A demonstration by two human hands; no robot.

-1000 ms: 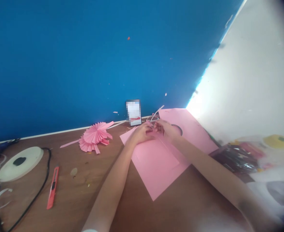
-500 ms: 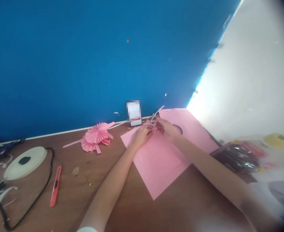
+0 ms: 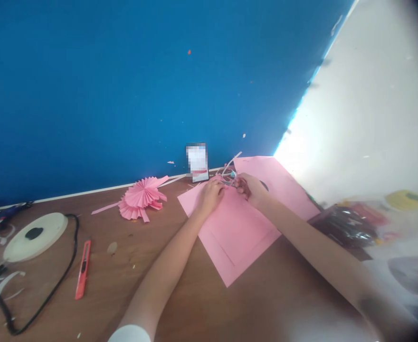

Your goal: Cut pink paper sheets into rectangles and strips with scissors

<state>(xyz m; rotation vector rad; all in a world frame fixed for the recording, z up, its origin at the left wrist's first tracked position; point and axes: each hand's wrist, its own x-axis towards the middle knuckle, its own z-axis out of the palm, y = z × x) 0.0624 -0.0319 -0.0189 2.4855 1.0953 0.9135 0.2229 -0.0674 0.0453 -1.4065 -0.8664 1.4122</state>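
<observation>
Two pink paper sheets lie on the brown table, a nearer one (image 3: pixel 237 237) and a farther one (image 3: pixel 283 183) that has a dark curved mark by my wrist. Both hands meet at the near sheet's far edge. My left hand (image 3: pixel 211 192) has its fingers curled down on that edge and pinches the paper. My right hand (image 3: pixel 250 187) is closed around a small thing with a teal tip (image 3: pixel 232 175); it is too small to identify. Thin pale paper strips (image 3: pixel 230 165) curl just behind the fingers.
A folded pink paper fan (image 3: pixel 143 197) lies to the left by the blue wall. A red utility knife (image 3: pixel 82 268), a white round reel (image 3: pixel 34 230) and a black cable (image 3: pixel 57 280) are at the left. A small card (image 3: pixel 197 164) leans on the wall. Bagged craft items (image 3: pixel 351 225) sit at the right.
My hands have stayed together at the sheet's far edge; the right hand has shifted slightly right and the teal tip now shows. The view has tilted a little.
</observation>
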